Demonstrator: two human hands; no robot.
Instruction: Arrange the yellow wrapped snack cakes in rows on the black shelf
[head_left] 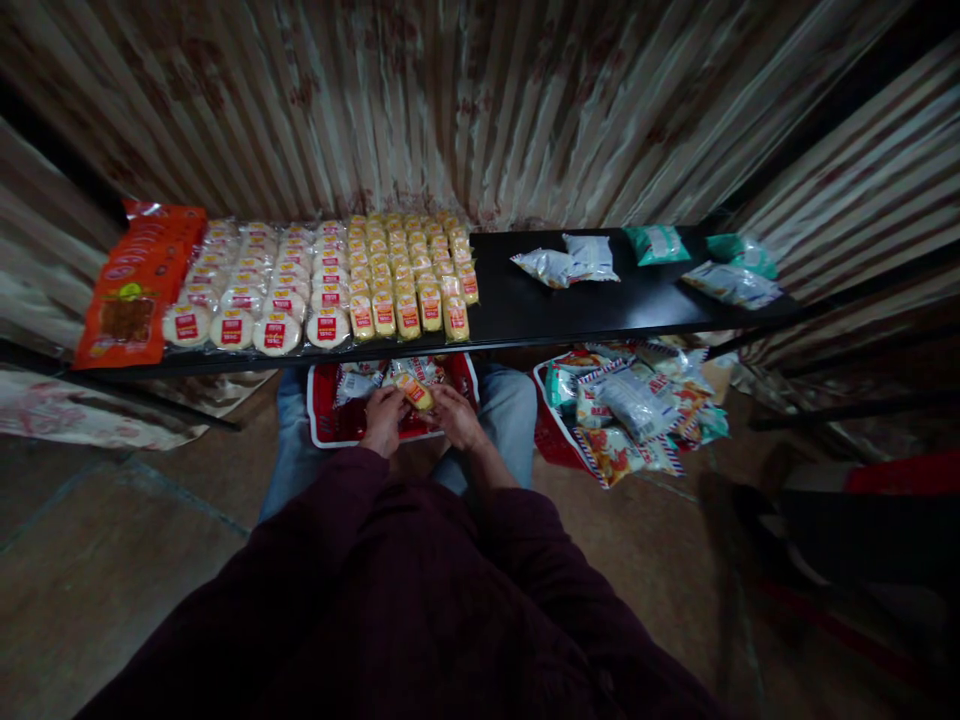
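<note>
Between my two hands is a small yellow wrapped snack cake (415, 391) with an orange label. My left hand (384, 418) closes on its left end, and my right hand (456, 415) grips its right end. Both are over a red basket (318, 410) with a white rim, which sits between my knees and contains other wrapped packets. Just above, on the black shelf (525, 310), stand rows of matching yellow snack cakes (407, 312). Left of those are rows of round white wrapped crackers (280, 330) with red labels.
Orange snack bags (124, 300) lie at the shelf's left end. Silver-white packets (591, 257) and teal packets (656, 245) lie on its right half. A second red basket (553, 440) overflows with snack bags at the right. A pleated curtain (450, 110) hangs behind.
</note>
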